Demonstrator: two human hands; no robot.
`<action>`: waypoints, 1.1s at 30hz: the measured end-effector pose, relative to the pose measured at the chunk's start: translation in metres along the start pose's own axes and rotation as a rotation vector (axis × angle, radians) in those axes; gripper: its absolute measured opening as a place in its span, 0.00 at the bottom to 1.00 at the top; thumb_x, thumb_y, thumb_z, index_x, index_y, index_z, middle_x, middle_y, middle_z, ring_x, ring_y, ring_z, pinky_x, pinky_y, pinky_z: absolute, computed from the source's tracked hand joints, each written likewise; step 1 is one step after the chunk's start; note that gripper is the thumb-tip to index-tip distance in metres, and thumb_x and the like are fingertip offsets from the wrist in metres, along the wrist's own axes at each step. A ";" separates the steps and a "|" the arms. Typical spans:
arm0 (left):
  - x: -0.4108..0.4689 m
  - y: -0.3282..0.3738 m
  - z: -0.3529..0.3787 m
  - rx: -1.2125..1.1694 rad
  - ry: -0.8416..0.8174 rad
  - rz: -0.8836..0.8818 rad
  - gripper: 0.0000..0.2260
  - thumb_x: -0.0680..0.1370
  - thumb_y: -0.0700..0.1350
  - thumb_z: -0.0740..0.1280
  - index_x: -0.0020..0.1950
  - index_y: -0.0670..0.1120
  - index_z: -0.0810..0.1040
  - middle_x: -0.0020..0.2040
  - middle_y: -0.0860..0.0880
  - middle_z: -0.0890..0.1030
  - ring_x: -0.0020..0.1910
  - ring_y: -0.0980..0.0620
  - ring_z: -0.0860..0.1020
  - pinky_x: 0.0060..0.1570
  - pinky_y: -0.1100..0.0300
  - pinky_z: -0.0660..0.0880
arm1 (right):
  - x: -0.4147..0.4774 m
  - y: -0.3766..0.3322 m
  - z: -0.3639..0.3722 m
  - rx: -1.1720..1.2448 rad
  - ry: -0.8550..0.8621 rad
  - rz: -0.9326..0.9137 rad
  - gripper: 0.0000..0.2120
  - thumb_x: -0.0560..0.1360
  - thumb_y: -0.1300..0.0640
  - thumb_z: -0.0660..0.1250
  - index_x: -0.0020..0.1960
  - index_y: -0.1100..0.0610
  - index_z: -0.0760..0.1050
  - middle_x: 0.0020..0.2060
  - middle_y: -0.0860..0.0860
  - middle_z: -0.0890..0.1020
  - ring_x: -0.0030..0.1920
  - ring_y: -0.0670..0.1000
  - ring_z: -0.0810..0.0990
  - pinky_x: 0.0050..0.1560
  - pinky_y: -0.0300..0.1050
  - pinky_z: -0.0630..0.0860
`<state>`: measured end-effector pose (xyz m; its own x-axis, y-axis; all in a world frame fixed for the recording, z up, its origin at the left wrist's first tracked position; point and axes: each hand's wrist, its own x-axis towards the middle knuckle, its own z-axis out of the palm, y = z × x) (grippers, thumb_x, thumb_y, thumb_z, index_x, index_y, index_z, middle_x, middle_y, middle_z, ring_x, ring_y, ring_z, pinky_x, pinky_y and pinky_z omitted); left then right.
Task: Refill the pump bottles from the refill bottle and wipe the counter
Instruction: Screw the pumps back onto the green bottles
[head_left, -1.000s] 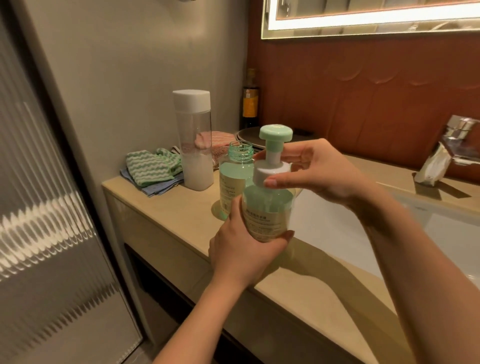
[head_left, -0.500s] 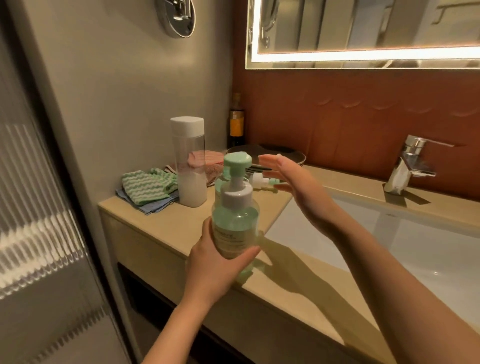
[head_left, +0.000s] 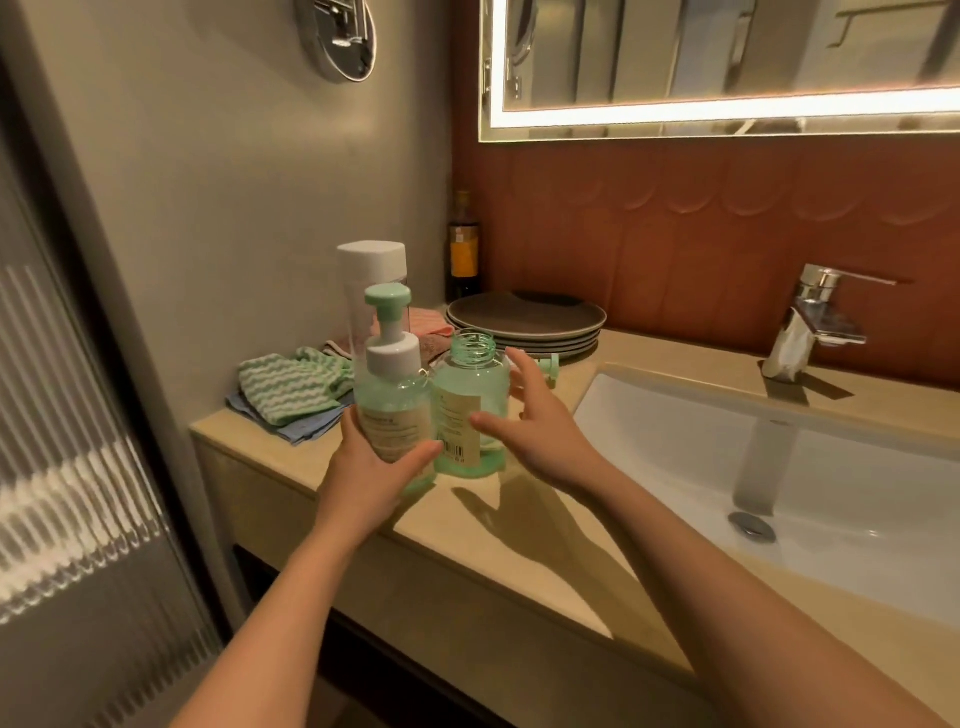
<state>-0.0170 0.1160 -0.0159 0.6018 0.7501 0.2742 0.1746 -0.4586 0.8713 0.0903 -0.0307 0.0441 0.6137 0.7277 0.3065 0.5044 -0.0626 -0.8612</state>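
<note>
1. grip check on the left hand (head_left: 374, 467): fingers and thumb are curled round the lower half of the pump bottle (head_left: 392, 395), holding it upright at the front of the counter (head_left: 519, 551). the palm hides its base, so i can't tell if it's resting there.
2. that pump bottle has its white collar and mint pump on, with pale green liquid inside.
3. right beside it, on its right, stands the open bottle (head_left: 470, 410). its threaded neck is bare, there's green liquid inside, and the barcode label faces us.
4. right hand (head_left: 540, 441) is spread loose around the open bottle, fingers straight, thumb tip in front of the label. it's not clamped on, and i can't tell whether skin meets plastic.
5. loose pump head (head_left: 548, 366) lies on its side on the counter, just behind the right fingers.
6. refill bottle (head_left: 371, 265), tall and clear with a white cap, stands upright behind the pump bottle, near the wall.
7. green striped cloth (head_left: 291, 384) sits on a blue cloth (head_left: 306, 428) at the counter's left end, with a pink cloth (head_left: 428, 322) further back.
8. plates (head_left: 524, 317) are stacked by the back wall with a dark bottle (head_left: 464, 249) in the corner. sink (head_left: 779, 467) and tap (head_left: 810, 322) are off to the right.
</note>
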 end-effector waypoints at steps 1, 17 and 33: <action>0.005 -0.002 0.000 -0.002 -0.011 0.001 0.41 0.66 0.55 0.75 0.72 0.47 0.58 0.66 0.47 0.73 0.63 0.47 0.74 0.61 0.50 0.72 | 0.000 0.001 0.004 0.024 -0.002 -0.015 0.36 0.73 0.60 0.70 0.74 0.49 0.53 0.66 0.44 0.68 0.59 0.39 0.68 0.45 0.28 0.72; -0.022 0.023 0.021 -0.045 0.510 0.227 0.34 0.67 0.57 0.63 0.70 0.45 0.63 0.66 0.44 0.65 0.63 0.50 0.62 0.62 0.49 0.63 | 0.009 0.001 0.004 0.024 0.011 0.034 0.40 0.69 0.60 0.74 0.73 0.49 0.54 0.68 0.48 0.69 0.62 0.43 0.67 0.58 0.44 0.72; -0.032 0.038 0.062 0.072 0.261 0.303 0.42 0.70 0.49 0.74 0.76 0.50 0.52 0.73 0.50 0.58 0.73 0.51 0.57 0.70 0.49 0.60 | 0.032 0.020 -0.039 -0.124 0.239 0.047 0.15 0.77 0.54 0.64 0.63 0.54 0.73 0.54 0.51 0.79 0.53 0.47 0.76 0.50 0.40 0.71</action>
<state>0.0187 0.0447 -0.0172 0.4180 0.6675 0.6162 0.0798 -0.7026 0.7071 0.1437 -0.0354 0.0523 0.7571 0.5407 0.3667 0.5330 -0.1864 -0.8253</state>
